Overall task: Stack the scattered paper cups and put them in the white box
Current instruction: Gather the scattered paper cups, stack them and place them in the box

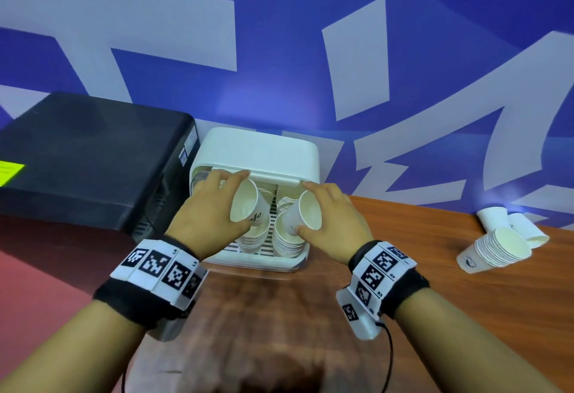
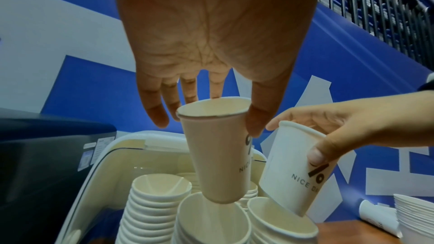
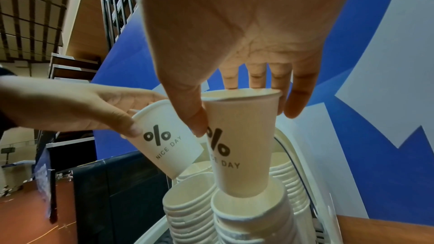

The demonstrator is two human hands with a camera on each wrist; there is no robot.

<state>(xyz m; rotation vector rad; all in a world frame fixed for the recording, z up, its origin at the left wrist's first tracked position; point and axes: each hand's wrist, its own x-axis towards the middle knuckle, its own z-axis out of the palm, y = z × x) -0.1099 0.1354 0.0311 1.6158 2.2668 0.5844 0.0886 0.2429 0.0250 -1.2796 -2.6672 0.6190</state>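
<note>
Each hand pinches one cup: left hand (image 1: 205,209) holds the left cup (image 1: 247,204), right hand (image 1: 334,222) the right cup (image 1: 302,217), both above stacks (image 1: 287,243) in the box (image 1: 257,150) at frame centre. Next, probably seat each squarely, then let go.

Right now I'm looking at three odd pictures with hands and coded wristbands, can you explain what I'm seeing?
These are a person's bare hands, filmed by a head camera and by one camera on each wrist. The left hand pinches a paper cup; the right hand pinches another cup. Both lower their cups onto cup stacks inside the white box on the wooden table. More loose cups lie to the right. A black machine stands left of the box.
</note>
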